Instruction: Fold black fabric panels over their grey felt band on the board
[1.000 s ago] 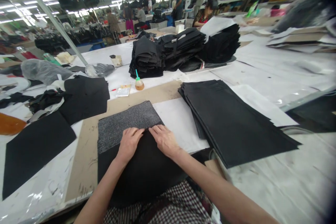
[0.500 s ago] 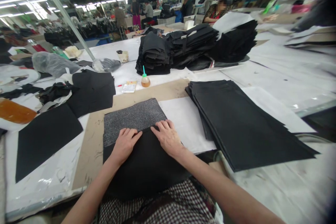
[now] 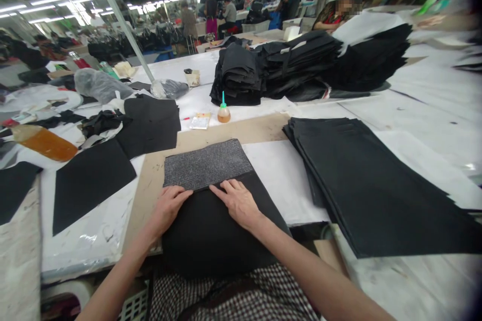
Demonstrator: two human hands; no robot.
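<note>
My left hand [image 3: 172, 206] lies on the left part of a black sheet [image 3: 214, 241], fingers stretched out near its far edge. My right hand [image 3: 238, 202] presses on the same edge a short way to the right, fingers spread and flat. The sheet overlaps the near part of a grey textured piece [image 3: 207, 164], whose far part shows beyond my fingertips. The black sheet's near end hangs over the table edge towards my checked clothing [image 3: 241, 291]. Brown board [image 3: 133, 210] lies under the grey piece.
On the right is a stack of black sheets [image 3: 380, 185]; piled black pieces [image 3: 301, 65] stand behind. A small bottle [image 3: 224, 114] with a green spout is ahead. On the left lie black pieces [image 3: 92, 183] and an amber bottle [image 3: 45, 143]. A person [image 3: 331, 15] sits across the table.
The view has swung left, so the table's things appear further right. The black sheet's far edge now lies straighter across the grey piece. Both hands remain on it.
</note>
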